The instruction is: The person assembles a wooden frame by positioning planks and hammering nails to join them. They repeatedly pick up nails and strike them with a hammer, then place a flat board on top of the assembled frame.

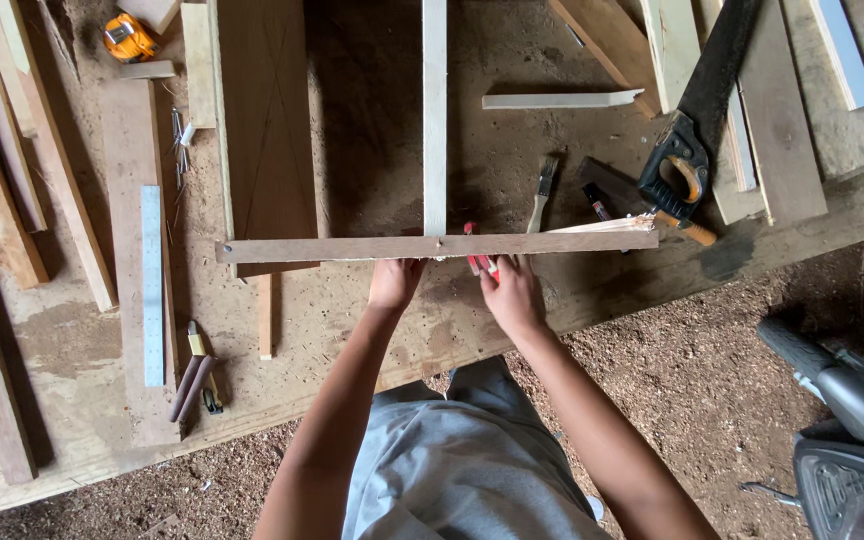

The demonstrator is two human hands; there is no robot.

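Note:
A long brown wooden slat (352, 248) lies crosswise on the plywood workbench (72, 360). A pale thin strip (435, 110) runs away from its middle, forming a T. My left hand (394, 283) presses against the slat's near edge at the joint. Just to the right, my right hand (510, 292) grips a small red-handled tool (476, 262) against the slat; the tool's kind is unclear.
A handsaw (697, 120) lies at the right, with a paintbrush (542, 192) beside it. A steel ruler (153, 285) and a hammer (195, 375) rest at the left, a yellow tape measure (128, 38) at the far left. Loose boards (264, 120) surround them. A scooter (842, 430) stands at the lower right.

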